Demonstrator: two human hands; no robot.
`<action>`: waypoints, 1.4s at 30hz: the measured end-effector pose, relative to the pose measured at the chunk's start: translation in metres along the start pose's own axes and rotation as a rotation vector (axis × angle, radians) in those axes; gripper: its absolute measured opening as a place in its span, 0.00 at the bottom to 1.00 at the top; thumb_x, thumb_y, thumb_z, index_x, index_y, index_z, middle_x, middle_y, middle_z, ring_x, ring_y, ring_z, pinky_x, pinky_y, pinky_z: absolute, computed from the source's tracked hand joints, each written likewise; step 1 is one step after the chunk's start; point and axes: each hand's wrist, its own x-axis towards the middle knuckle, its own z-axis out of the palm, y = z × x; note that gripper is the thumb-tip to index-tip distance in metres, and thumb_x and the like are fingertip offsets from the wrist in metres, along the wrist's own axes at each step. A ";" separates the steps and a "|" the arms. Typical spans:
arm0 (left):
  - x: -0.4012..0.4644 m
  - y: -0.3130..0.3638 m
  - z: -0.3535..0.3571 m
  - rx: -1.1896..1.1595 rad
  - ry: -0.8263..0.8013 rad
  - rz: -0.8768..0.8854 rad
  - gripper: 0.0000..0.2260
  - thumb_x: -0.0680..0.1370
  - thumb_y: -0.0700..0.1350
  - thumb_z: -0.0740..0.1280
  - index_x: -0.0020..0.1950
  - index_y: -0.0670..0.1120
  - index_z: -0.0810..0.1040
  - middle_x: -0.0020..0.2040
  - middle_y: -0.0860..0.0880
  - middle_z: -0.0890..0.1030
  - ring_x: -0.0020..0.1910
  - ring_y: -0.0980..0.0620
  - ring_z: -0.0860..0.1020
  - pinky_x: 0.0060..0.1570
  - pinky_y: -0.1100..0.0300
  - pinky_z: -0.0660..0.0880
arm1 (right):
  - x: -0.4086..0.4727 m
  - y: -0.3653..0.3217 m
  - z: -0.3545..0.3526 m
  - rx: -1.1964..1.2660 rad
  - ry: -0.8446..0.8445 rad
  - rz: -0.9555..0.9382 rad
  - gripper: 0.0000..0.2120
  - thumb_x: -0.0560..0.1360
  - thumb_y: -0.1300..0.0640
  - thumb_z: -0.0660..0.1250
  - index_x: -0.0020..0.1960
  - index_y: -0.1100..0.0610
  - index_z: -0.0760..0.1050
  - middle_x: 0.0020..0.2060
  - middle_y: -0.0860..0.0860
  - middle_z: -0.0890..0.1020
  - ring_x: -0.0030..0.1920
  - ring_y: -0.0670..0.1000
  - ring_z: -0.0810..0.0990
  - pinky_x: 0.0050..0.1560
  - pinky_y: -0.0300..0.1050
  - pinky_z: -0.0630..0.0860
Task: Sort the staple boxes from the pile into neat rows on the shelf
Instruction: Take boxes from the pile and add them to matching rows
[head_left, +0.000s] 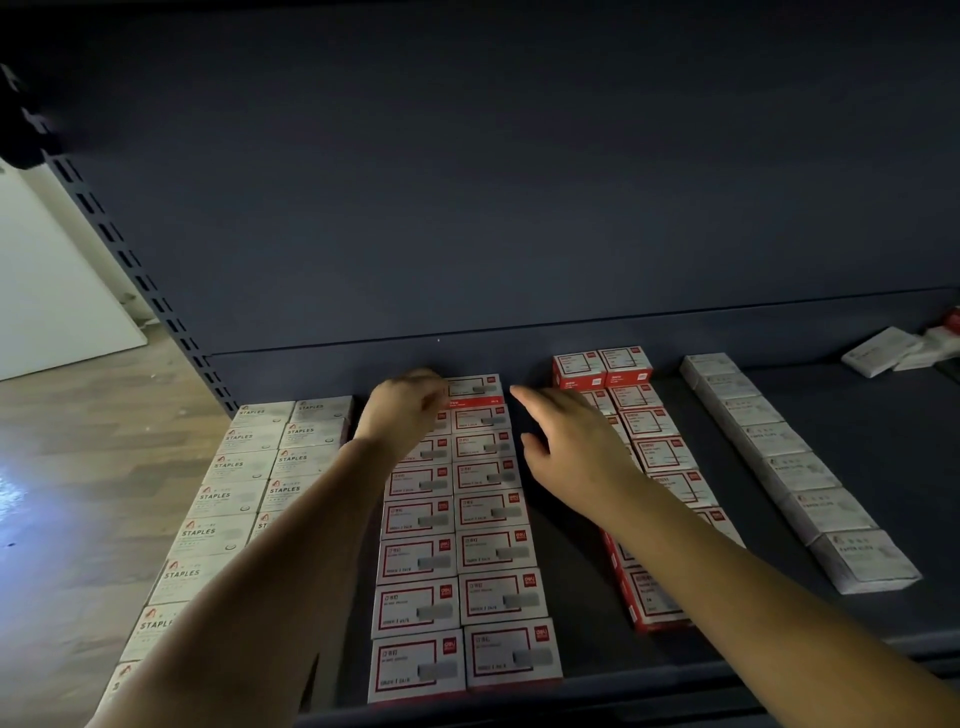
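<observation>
While both arms reached over the dark shelf (779, 415), our left hand (402, 410) sat with fingers curled on the rearmost box (475, 391) of the middle red-and-white double row (457, 545), and whether it actually pinched that box we could not tell. Our right hand (576, 447) hovered just beside it, fingers straight and spread, holding nothing. White STAPLES boxes (234, 499) filled two rows far left, another red row (654, 457) and a white row (789, 462) lay right, and the loose pile (893, 348) sat at the far right rear.
</observation>
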 end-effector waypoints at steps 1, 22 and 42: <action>-0.004 -0.006 0.000 -0.039 0.072 -0.042 0.12 0.80 0.44 0.61 0.62 0.45 0.76 0.58 0.48 0.78 0.55 0.52 0.76 0.61 0.56 0.71 | -0.001 0.001 -0.001 0.004 -0.001 0.001 0.25 0.79 0.55 0.58 0.74 0.52 0.57 0.67 0.49 0.70 0.67 0.49 0.66 0.65 0.39 0.62; -0.022 -0.021 -0.004 0.006 0.091 -0.318 0.08 0.80 0.43 0.61 0.49 0.43 0.79 0.43 0.45 0.82 0.37 0.50 0.76 0.40 0.58 0.73 | 0.001 0.007 0.023 -0.014 -0.063 -0.003 0.24 0.78 0.56 0.60 0.73 0.52 0.60 0.65 0.49 0.72 0.65 0.49 0.68 0.63 0.42 0.65; -0.005 0.220 0.006 0.195 0.068 0.242 0.18 0.76 0.44 0.63 0.65 0.43 0.73 0.60 0.45 0.77 0.61 0.41 0.71 0.59 0.48 0.69 | -0.038 0.149 -0.050 -0.151 0.213 0.228 0.14 0.69 0.64 0.67 0.55 0.65 0.77 0.49 0.61 0.80 0.49 0.64 0.78 0.46 0.54 0.75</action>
